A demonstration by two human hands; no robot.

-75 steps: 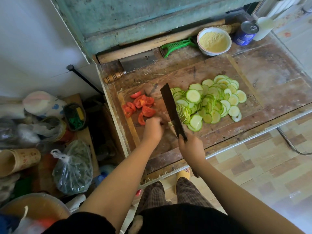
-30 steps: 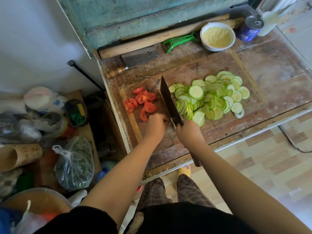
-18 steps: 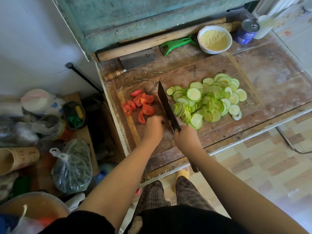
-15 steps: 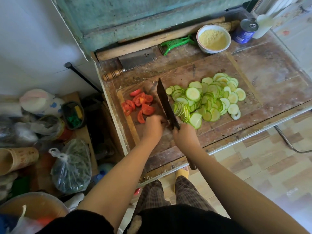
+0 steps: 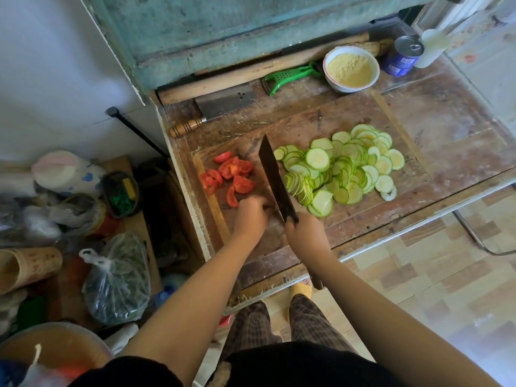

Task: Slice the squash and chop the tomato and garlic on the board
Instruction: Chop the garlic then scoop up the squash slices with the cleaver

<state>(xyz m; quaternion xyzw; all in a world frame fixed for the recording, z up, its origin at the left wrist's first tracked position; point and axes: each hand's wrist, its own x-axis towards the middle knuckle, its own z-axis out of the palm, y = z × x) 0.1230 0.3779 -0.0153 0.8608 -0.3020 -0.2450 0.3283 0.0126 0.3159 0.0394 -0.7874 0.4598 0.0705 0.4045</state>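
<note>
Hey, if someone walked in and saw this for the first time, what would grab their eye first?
Probably the big heap of pale green squash slices spread over the right half of the wooden board, with the red tomato pieces on its left. Between them stands a dark cleaver, gripped by the right hand, while the left hand curls over something small beside the blade.

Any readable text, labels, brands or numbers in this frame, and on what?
None can be read.
Blue can: pale label patches, too blurred to read.
Tan cup at left: reddish marks, too blurred to read.
White packet at left: blue print, no legible words.
Spare cleaver: only holes in the blade, no visible stamp.
</note>
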